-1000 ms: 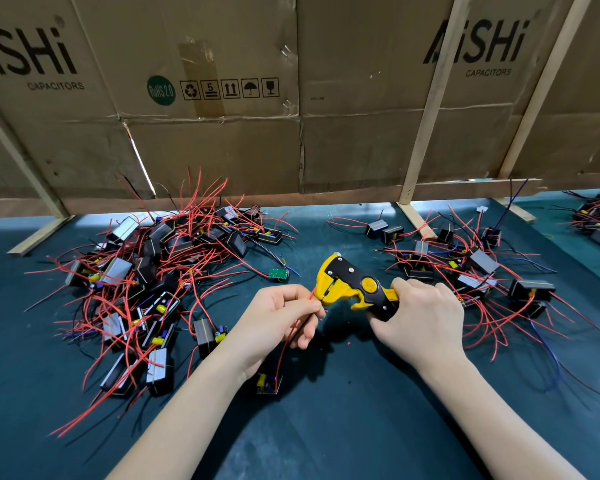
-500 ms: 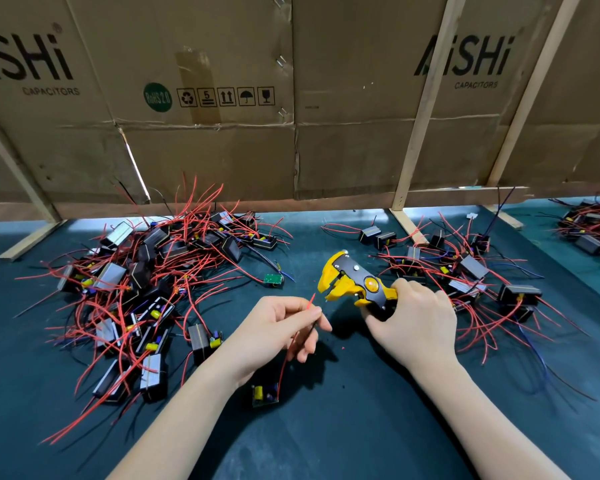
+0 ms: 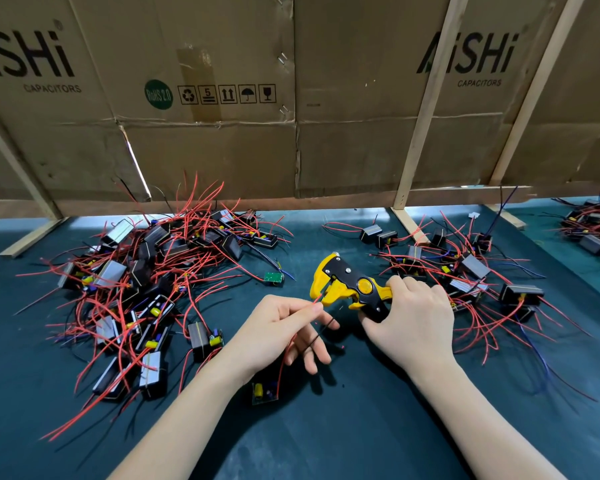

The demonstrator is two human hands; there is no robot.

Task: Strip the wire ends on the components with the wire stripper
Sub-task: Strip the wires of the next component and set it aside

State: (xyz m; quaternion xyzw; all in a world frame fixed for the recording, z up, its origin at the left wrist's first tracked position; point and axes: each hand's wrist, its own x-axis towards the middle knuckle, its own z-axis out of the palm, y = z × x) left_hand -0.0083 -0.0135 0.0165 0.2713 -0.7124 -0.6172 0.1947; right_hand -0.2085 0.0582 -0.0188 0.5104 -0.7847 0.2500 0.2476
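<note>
My left hand (image 3: pixel 280 332) pinches a thin red wire (image 3: pixel 303 311) between thumb and forefinger, its tip pointing into the jaws of the wire stripper (image 3: pixel 347 287). A black wire loops under my left fingers. The wires run down to a small green circuit board (image 3: pixel 264 393) with a yellow capacitor, lying on the mat below my left wrist. My right hand (image 3: pixel 409 323) grips the yellow and black stripper by its handles, jaws facing left and apart.
A big pile of black components with red wires (image 3: pixel 136 289) lies at the left on the dark green mat (image 3: pixel 343 427). Another pile (image 3: pixel 471 271) sits at the right. A lone green board (image 3: pixel 273 277) lies behind. A cardboard wall (image 3: pixel 291 116) on wooden struts stands behind.
The stripper's jaws let go of the wire and drew apart, then my left hand brought a red wire tip back up to the jaws. The view moved closer.
</note>
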